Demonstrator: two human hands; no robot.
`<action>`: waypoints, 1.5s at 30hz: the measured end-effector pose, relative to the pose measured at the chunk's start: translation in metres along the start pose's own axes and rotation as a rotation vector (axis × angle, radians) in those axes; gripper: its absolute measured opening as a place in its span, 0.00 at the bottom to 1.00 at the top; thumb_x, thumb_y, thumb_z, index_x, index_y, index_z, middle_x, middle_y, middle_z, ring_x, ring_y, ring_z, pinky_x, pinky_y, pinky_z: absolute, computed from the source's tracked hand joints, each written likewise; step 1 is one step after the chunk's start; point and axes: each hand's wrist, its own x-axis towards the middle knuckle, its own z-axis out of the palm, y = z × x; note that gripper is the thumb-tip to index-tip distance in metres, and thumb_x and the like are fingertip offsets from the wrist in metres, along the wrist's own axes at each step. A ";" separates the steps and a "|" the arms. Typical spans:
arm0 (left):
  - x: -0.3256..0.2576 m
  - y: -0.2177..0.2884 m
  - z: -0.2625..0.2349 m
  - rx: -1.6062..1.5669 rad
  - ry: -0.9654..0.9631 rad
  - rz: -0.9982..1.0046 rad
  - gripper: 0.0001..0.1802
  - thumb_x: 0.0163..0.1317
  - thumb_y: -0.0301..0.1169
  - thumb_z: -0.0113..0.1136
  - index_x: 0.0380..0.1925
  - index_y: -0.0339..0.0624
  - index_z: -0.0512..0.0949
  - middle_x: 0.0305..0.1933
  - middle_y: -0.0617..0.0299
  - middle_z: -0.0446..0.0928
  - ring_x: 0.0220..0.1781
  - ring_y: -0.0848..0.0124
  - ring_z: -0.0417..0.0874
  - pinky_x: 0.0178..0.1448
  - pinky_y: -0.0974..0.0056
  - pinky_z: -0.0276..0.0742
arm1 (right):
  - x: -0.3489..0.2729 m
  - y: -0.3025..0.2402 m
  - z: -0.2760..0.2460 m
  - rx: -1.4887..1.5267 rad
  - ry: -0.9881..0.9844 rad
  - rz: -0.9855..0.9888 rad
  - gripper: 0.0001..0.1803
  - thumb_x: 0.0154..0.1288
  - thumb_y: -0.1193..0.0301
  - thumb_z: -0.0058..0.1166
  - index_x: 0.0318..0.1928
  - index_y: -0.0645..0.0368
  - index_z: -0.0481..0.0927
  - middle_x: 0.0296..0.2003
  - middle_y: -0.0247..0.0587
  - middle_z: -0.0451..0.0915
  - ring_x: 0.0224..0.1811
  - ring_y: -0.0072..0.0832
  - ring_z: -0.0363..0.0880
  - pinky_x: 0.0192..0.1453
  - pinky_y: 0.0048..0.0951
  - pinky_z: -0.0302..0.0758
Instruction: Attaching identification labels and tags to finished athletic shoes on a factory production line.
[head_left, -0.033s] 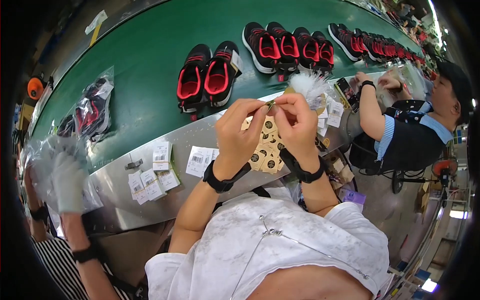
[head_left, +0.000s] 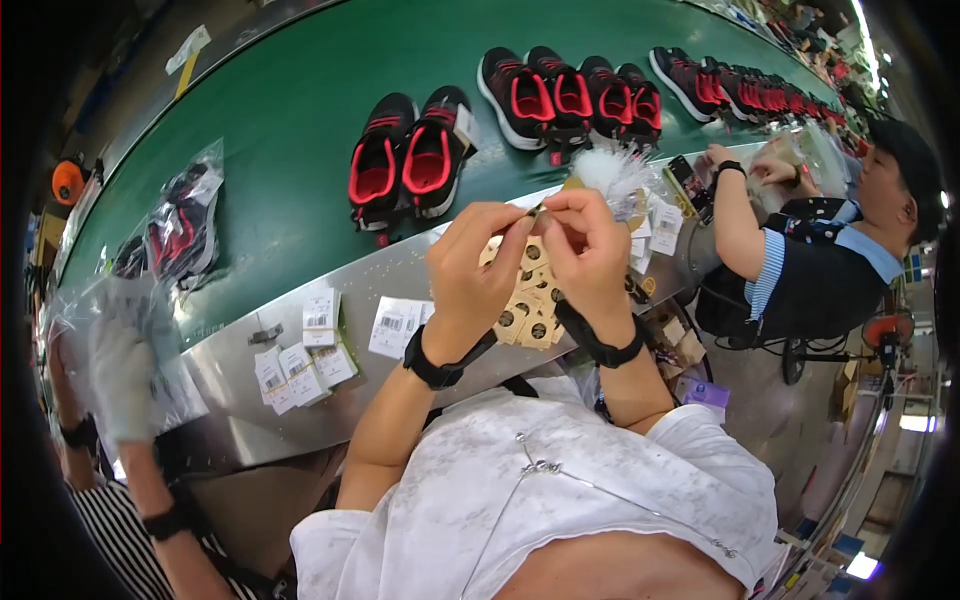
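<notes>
My left hand [head_left: 478,262] and my right hand [head_left: 588,250] meet fingertip to fingertip above the metal ledge. Both pinch one small dark thing [head_left: 537,212], mostly hidden by the fingers and too small to name. Beneath them lie many tan tags [head_left: 534,300] with round dark prints. To the left of my left hand are white barcode labels [head_left: 392,325]. Just beyond my hands, a pair of black shoes with red linings [head_left: 428,165] stands on the green belt, a tag on the right shoe. A bunch of clear plastic fasteners [head_left: 612,178] sits behind my right hand.
More black and red shoes [head_left: 530,98] line the green belt [head_left: 290,130] toward the right. Bagged shoes [head_left: 183,225] lie at left, where a co-worker's gloved hand [head_left: 122,380] handles clear plastic. Bundled label stacks [head_left: 300,368] rest on the metal ledge [head_left: 420,385]. Another person [head_left: 800,250] works at right.
The shoes on the belt sit slightly lower and further left in view. The gloved co-worker's hand has shifted a little. My hands keep their pinch, almost unmoved.
</notes>
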 end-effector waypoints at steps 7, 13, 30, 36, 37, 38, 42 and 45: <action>0.001 0.002 -0.015 0.120 -0.201 0.087 0.10 0.50 0.15 0.57 0.35 0.31 0.76 0.36 0.50 0.77 0.36 0.58 0.79 0.42 0.62 0.74 | -0.003 -0.002 0.004 -0.019 -0.114 0.071 0.18 0.59 0.81 0.50 0.52 0.61 0.73 0.24 0.29 0.76 0.22 0.10 0.67 0.25 0.14 0.63; 0.000 -0.009 -0.023 0.148 -0.318 0.162 0.17 0.43 0.14 0.60 0.36 0.38 0.79 0.37 0.54 0.78 0.36 0.58 0.81 0.39 0.62 0.77 | -0.009 0.002 -0.008 0.165 -0.261 0.201 0.13 0.64 0.78 0.47 0.48 0.64 0.75 0.27 0.30 0.77 0.26 0.11 0.70 0.29 0.14 0.67; 0.037 -0.029 -0.021 0.380 -0.504 0.518 0.12 0.42 0.24 0.58 0.31 0.41 0.78 0.35 0.63 0.75 0.42 0.63 0.76 0.46 0.61 0.72 | 0.004 0.027 -0.008 -0.066 -0.077 0.033 0.07 0.55 0.79 0.58 0.35 0.57 0.80 0.34 0.35 0.73 0.30 0.27 0.74 0.31 0.27 0.70; 0.066 -0.049 -0.001 0.112 -0.721 0.407 0.13 0.45 0.22 0.63 0.35 0.41 0.79 0.38 0.61 0.78 0.42 0.61 0.78 0.47 0.59 0.73 | 0.014 0.028 -0.033 0.520 -0.047 0.475 0.07 0.70 0.72 0.43 0.41 0.61 0.73 0.38 0.38 0.79 0.31 0.09 0.68 0.31 0.11 0.64; 0.074 -0.055 0.006 0.064 -0.698 0.276 0.12 0.49 0.25 0.62 0.37 0.40 0.79 0.40 0.59 0.78 0.44 0.60 0.78 0.48 0.59 0.72 | 0.014 0.028 -0.043 0.566 -0.014 0.468 0.06 0.70 0.73 0.42 0.41 0.60 0.72 0.37 0.39 0.79 0.30 0.10 0.69 0.32 0.12 0.65; 0.081 -0.062 0.017 0.006 -0.680 0.151 0.12 0.53 0.28 0.61 0.39 0.38 0.78 0.42 0.57 0.78 0.45 0.60 0.78 0.50 0.60 0.72 | 0.012 0.027 -0.051 0.606 0.030 0.459 0.05 0.71 0.73 0.41 0.42 0.60 0.70 0.37 0.40 0.79 0.30 0.11 0.69 0.33 0.12 0.65; 0.110 -0.134 0.045 0.396 -0.610 0.052 0.19 0.64 0.41 0.48 0.46 0.38 0.75 0.45 0.50 0.77 0.45 0.52 0.78 0.47 0.54 0.73 | 0.003 0.014 -0.056 0.289 0.025 0.295 0.04 0.69 0.74 0.42 0.42 0.59 0.70 0.32 0.36 0.78 0.26 0.15 0.73 0.30 0.16 0.68; 0.109 -0.179 0.067 0.611 -0.716 0.018 0.25 0.63 0.46 0.49 0.53 0.40 0.68 0.52 0.52 0.74 0.45 0.50 0.78 0.45 0.51 0.74 | -0.013 0.020 -0.057 0.310 -0.143 0.254 0.05 0.68 0.77 0.43 0.43 0.60 0.69 0.30 0.36 0.77 0.28 0.18 0.75 0.32 0.18 0.69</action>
